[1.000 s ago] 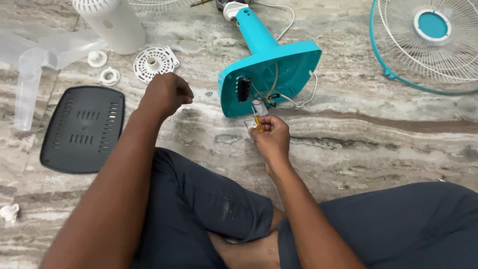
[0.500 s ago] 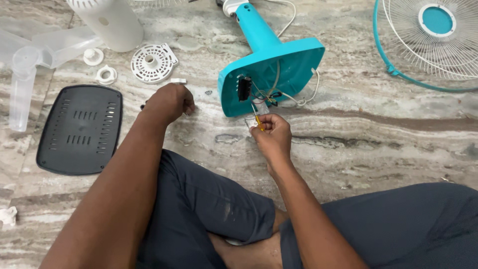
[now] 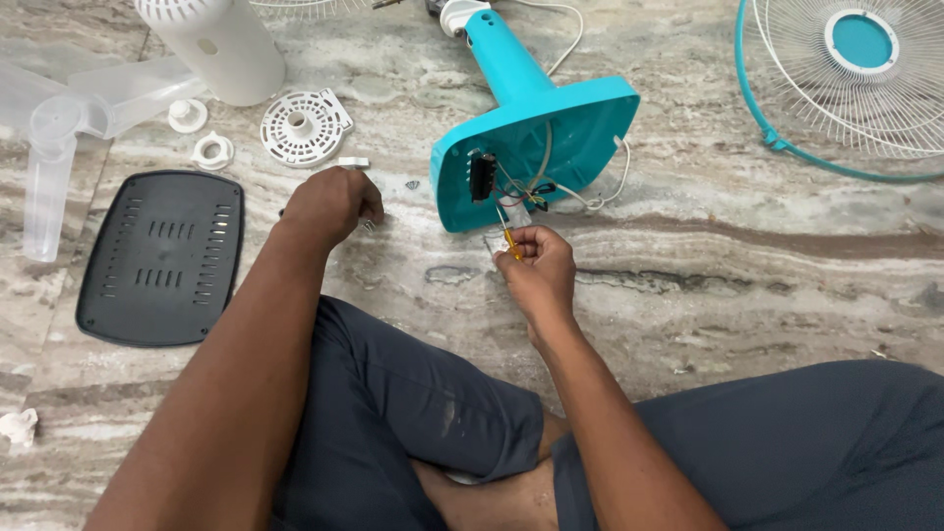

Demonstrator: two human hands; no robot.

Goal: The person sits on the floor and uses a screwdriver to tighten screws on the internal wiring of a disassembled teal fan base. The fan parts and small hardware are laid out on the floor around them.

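A teal fan base (image 3: 551, 128) lies tipped on the marble floor (image 3: 747, 265), its open underside showing wires (image 3: 526, 192) and a black switch block (image 3: 481, 176). The right hand (image 3: 536, 267) pinches a small yellow-handled tool (image 3: 510, 242) just below that underside. The left hand (image 3: 329, 205) is curled closed, knuckles up, beside a small white piece (image 3: 353, 162). A black vented cover (image 3: 162, 258) lies left.

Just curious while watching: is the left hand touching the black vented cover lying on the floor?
Apart. The head view shows bare marble floor between the left hand and the black vented cover.
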